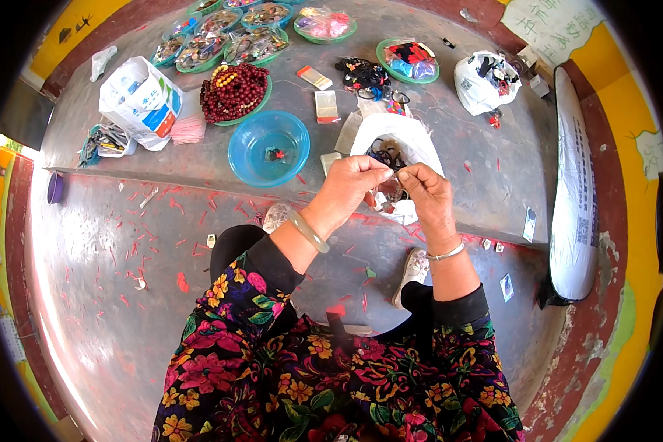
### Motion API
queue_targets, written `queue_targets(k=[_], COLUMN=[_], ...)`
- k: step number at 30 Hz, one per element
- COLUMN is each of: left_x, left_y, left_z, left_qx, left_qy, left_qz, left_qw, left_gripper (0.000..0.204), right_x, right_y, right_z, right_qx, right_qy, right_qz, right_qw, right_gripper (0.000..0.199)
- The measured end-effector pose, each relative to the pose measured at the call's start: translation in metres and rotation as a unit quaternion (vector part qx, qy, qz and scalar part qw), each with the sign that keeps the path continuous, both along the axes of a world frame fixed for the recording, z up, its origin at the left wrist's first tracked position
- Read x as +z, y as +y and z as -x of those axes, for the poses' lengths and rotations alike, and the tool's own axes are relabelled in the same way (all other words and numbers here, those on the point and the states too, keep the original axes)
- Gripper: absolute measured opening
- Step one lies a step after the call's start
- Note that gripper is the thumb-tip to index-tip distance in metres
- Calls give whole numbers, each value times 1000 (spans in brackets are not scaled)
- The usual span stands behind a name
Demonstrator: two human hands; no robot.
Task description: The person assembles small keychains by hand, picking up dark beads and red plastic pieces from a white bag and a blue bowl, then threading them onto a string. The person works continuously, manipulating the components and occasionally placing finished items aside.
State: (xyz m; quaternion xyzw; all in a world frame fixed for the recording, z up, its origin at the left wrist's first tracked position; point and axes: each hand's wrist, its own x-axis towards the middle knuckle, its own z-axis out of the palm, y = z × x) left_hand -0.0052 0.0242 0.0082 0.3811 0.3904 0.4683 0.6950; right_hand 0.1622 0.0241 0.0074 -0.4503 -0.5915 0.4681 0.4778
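Note:
My left hand and my right hand meet over a white bag of dark beaded bits on a concrete step. Both pinch a small dark beaded piece between thumb and fingers; what exactly it is stays too small to tell. A pale green bangle rings my left wrist, a thin silver one my right. A blue plastic bowl with one small item inside stands just left of my hands.
A green plate of dark red beads, several green dishes of trinkets, a white-and-blue bag, another white bag and small boxes lie on the step. Red scraps litter the lower floor. A long white panel leans at right.

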Motion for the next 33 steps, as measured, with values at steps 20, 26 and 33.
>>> queue_targets(k=[20,26,33], left_x=[2,3,0], left_y=[0,-1,0], left_z=[5,4,5], left_qx=[-40,-49,-45], left_qy=[78,41,27], left_qz=[-29,-22,4], left_qw=[996,998,999], left_gripper=[16,18,16], right_x=[-2,5,4], right_y=[1,-1,1], right_z=[-2,-3,-4], right_qx=[29,40,31], right_qy=[58,84,104], right_qz=[62,60,102], right_qw=[996,994,989], right_gripper=[7,6,9])
